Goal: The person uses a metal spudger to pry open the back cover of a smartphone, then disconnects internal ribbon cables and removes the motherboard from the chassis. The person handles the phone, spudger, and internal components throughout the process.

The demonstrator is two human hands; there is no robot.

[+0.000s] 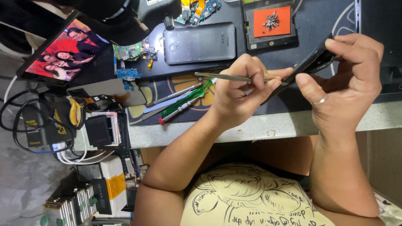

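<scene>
Phone: a thin dark phone body [312, 62] was held edge-on above the far side of the tabletop [272, 125], tilted, with its lower end towards the other hand.
Handling: it looked light and stiff but fragile. A thin slab like this would likely flex or crack if squeezed across its faces, and its smooth sides looked slippery.
Where to hold: the long edges seemed the safest grip, with the flat faces and any open parts left alone.
Right hand: the right hand [347, 79], a ring on one finger, was closed round the phone's upper end, fingers over one side and thumb on the other.
Left hand: the left hand [240, 90] pinched slim metal tweezers [226, 77] with a narrow grip, their tip pointing at the phone's lower end. Whether the tip touched could not be told.
Tweezers: light, springy and sharp, so likely to scratch under pressure.
Nearby: a green-handled screwdriver [188, 98] lay just beside the left wrist.
Further out: a grey phone back [199, 43] lay on the dark mat [318, 25], with an orange pad [272, 21] bearing small screws near it.
Edge: small circuit boards [127, 51] and a lit tablet [63, 50] lay well apart to the left.
</scene>
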